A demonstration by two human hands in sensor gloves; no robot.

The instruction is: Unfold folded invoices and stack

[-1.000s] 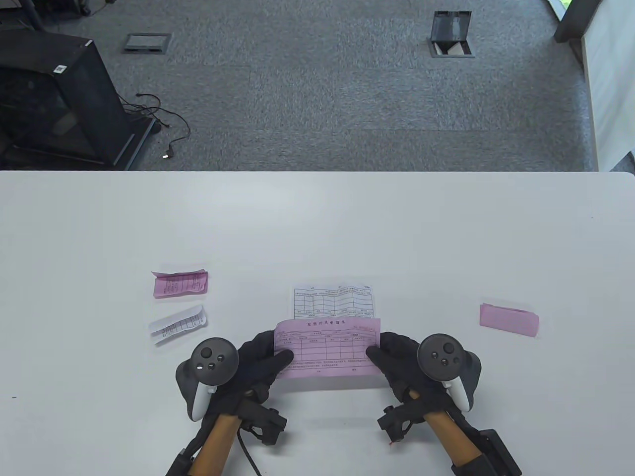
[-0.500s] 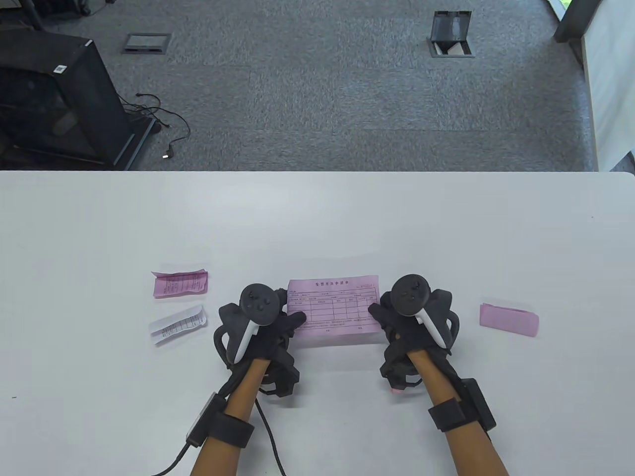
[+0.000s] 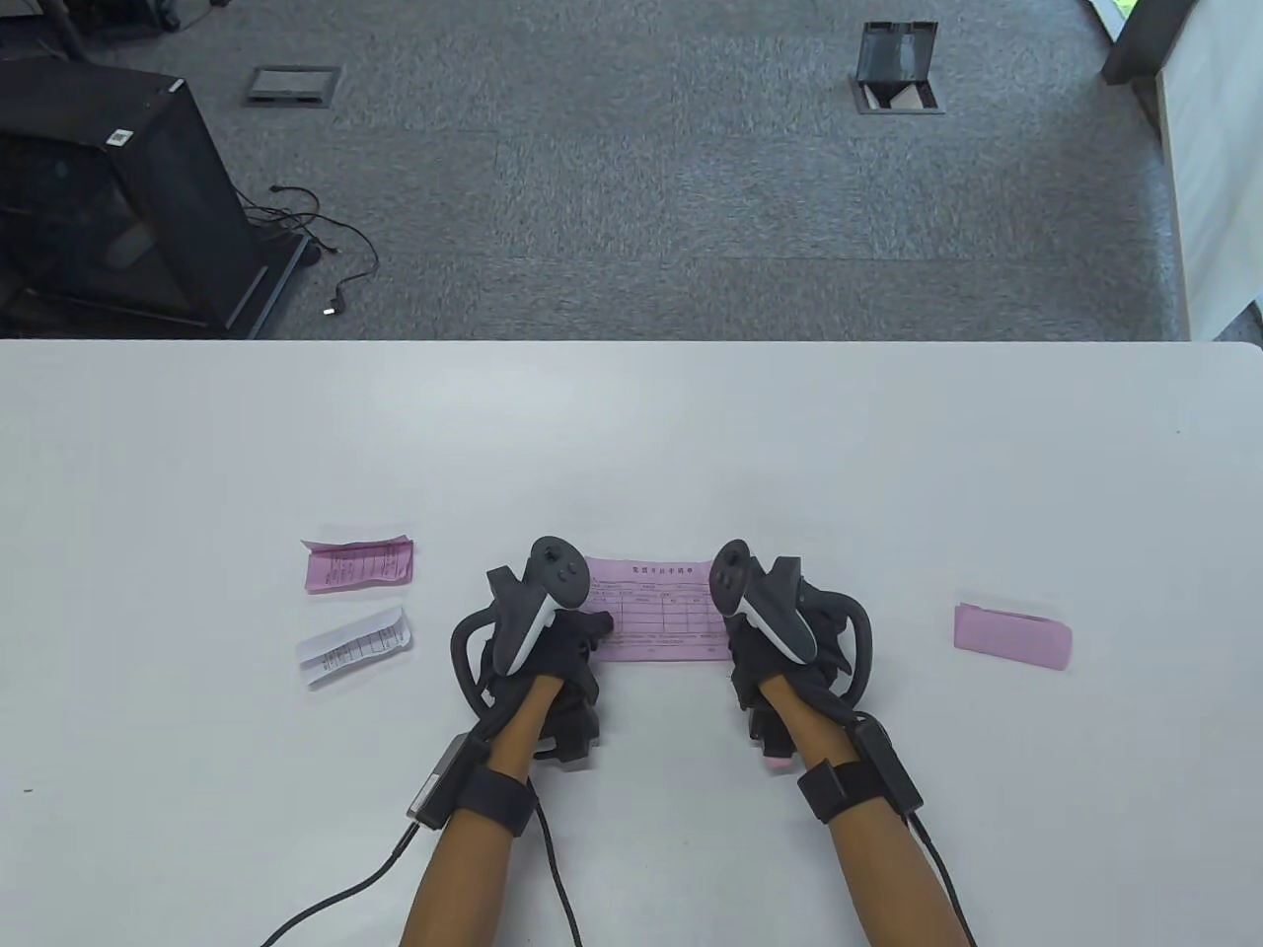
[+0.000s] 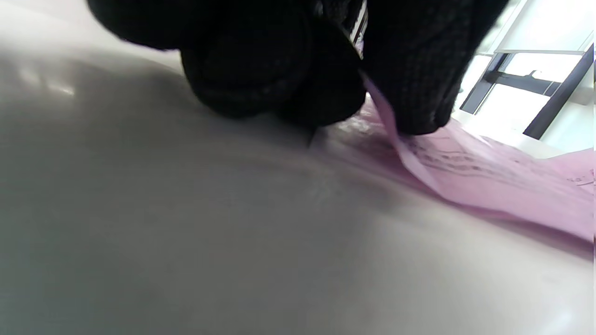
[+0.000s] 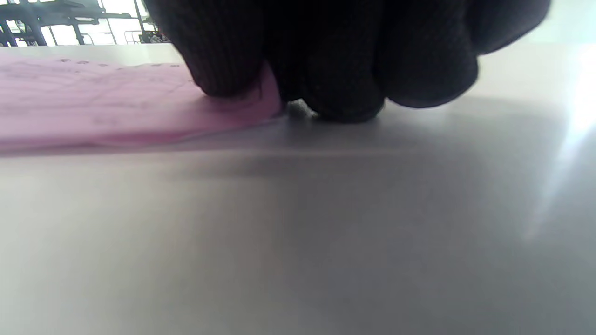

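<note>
Pinching printed pink invoice (image 3: 656, 619), both hands, text unreadable.

Thin pink paper invoice (image 3: 653, 617) lies on a smooth, faintly glossy white table (image 3: 888, 473); gloves are black knit.

Four paper slips show on the worktop (image 3: 631, 444). Three are pink: one unfolded pink invoice (image 3: 656, 614) lying open between the hands, one folded pink slip (image 3: 357, 565) at the left with print showing, and one folded plain pink slip (image 3: 1012, 636) at the right. One is white: a folded white slip (image 3: 353, 646) just below the left pink one. Two gloved hands are in view, the left hand (image 3: 553, 641) and the right hand (image 3: 765, 646), each carrying one tracker, so two trackers in all.
</note>
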